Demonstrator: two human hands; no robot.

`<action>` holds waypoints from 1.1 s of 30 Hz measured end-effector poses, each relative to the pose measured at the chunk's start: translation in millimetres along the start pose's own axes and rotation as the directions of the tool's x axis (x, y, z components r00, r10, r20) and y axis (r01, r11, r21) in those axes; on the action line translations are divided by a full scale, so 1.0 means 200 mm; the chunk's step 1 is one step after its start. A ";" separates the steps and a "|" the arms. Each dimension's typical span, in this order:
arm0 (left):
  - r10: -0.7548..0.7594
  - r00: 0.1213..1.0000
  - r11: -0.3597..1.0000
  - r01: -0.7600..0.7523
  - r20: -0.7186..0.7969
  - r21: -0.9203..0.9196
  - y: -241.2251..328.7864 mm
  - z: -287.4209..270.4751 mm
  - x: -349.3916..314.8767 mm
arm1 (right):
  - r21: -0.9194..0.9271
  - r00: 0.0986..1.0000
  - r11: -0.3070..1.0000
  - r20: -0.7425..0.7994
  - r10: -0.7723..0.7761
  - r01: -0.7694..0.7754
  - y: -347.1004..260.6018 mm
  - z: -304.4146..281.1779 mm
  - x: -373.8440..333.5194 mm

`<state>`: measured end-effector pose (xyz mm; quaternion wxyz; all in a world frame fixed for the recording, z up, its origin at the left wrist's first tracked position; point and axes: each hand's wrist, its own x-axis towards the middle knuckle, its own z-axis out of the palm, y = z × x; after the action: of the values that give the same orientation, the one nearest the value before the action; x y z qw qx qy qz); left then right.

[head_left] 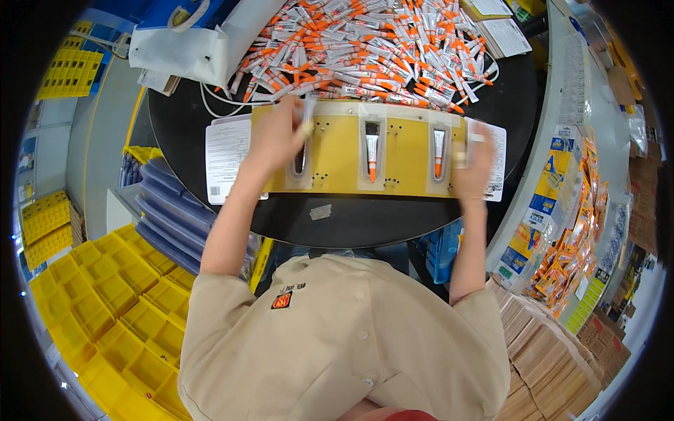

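Note:
A yellow plate [337,154] with tube-shaped recesses lies across the round black table. White tubes with orange caps sit in the middle recess, a tube [372,156], and in the right one, a tube [438,153]. Above the left recess [300,160] is my left hand [276,140], its fingers closed on a blurred whitish tube [309,109]. My right hand [475,163] is at the plate's right end, over a white printed card [496,168]. Motion smears its fingers, so its grip does not show. Another printed card [226,163] sticks out at the plate's left end.
A big heap of orange-capped tubes [365,56] covers the table's far side. Yellow bins [119,309] stand at the lower left, beside stacked blue-grey trays [172,210]. Orange packets [569,238] and stacked brown cardboard [540,351] are on the right.

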<state>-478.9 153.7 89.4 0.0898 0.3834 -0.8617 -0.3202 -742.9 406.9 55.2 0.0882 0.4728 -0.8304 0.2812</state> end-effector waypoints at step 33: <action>-0.133 0.895 0.991 0.118 -0.426 -0.062 -0.18 0.11 -0.43 | 0.450 0.949 0.847 0.000 0.316 -0.282 -0.58 0.22 -0.15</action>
<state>-406.8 208.0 58.9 0.2630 0.4977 -0.7884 -0.2478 -624.2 358.1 50.7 -0.0363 0.3347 -0.8035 0.4910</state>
